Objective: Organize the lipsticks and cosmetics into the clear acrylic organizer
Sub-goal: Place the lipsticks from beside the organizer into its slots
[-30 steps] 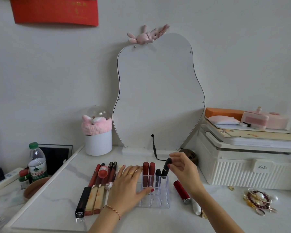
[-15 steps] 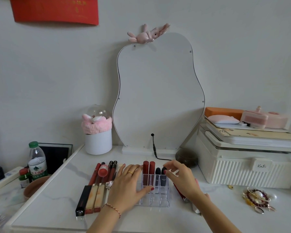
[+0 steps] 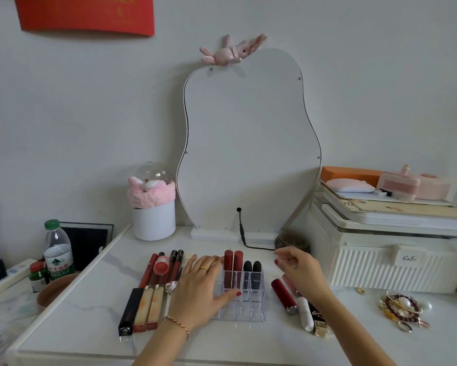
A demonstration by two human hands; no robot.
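Note:
A clear acrylic organizer (image 3: 244, 309) stands on the white table. Its back row holds two dark red lipsticks (image 3: 232, 262) and two black lipsticks (image 3: 251, 270). My left hand (image 3: 199, 289) rests flat on the organizer's left side, fingers straight, thumb on its front cells. My right hand (image 3: 300, 270) hovers to the right of the organizer, fingers loosely curled, holding nothing. Below it lie a red lipstick (image 3: 284, 295), a white tube (image 3: 306, 314) and a black-and-gold lipstick (image 3: 318, 320). Left of the organizer lie several lip glosses (image 3: 153, 289) in a row.
A pear-shaped mirror (image 3: 248, 143) with a black cable stands behind. A white ribbed storage box (image 3: 386, 262) is at the right, bracelets and rings (image 3: 403, 310) in front of it. A white pot (image 3: 153, 220) with a pink headband, a water bottle (image 3: 57, 252) and a brown dish (image 3: 54, 289) are left.
My right hand set the black lipstick into the organizer's back row, let go, and drew back to the right. My left hand stayed on the organizer.

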